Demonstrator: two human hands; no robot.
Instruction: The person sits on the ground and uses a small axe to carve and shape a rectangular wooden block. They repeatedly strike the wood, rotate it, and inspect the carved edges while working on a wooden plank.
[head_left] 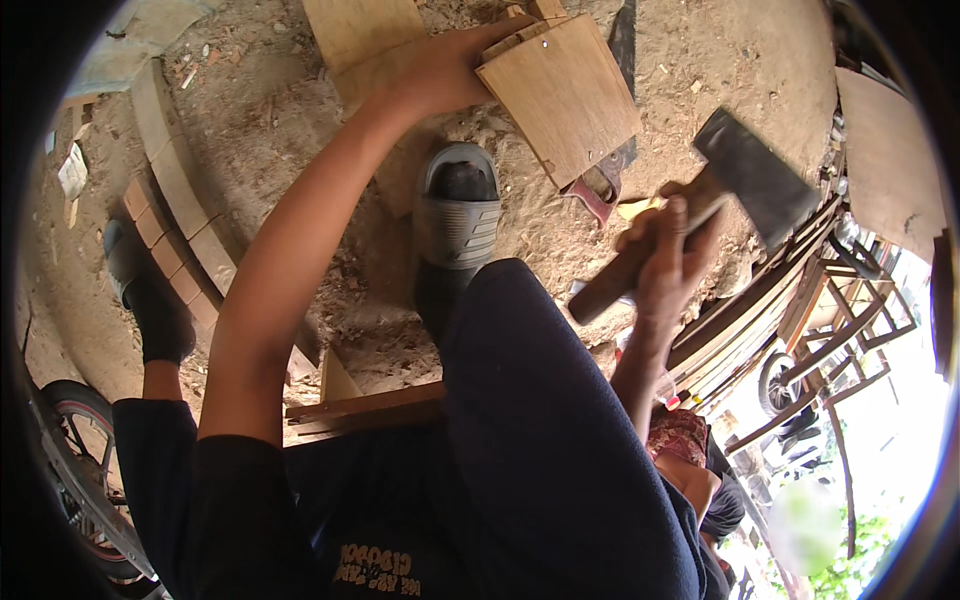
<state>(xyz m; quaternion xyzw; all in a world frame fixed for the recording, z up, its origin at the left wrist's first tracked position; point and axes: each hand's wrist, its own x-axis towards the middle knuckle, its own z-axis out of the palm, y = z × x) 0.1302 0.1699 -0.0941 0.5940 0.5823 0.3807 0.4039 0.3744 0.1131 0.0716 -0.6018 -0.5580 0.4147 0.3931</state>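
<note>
My left hand [462, 68] grips the far left edge of a piece made of joined light wood boards [562, 98], its fingers partly hidden behind the wood. A small nail head shows near the top of its face panel. My right hand [668, 250] is wrapped round the wooden handle of a hatchet [765, 180], whose broad dark head is raised to the right of the boards, apart from them. Under the boards lies a handsaw [597, 192] with a reddish handle, its dark blade reaching away beyond them.
My sandalled foot [460, 215] stands near the boards on the dirt floor. A flat plank [365, 35] lies at the far side, bricks [170, 245] at the left. A motorbike wheel [85, 440] is at lower left. Stacked timber [750, 300] and another person [690, 465] are at right.
</note>
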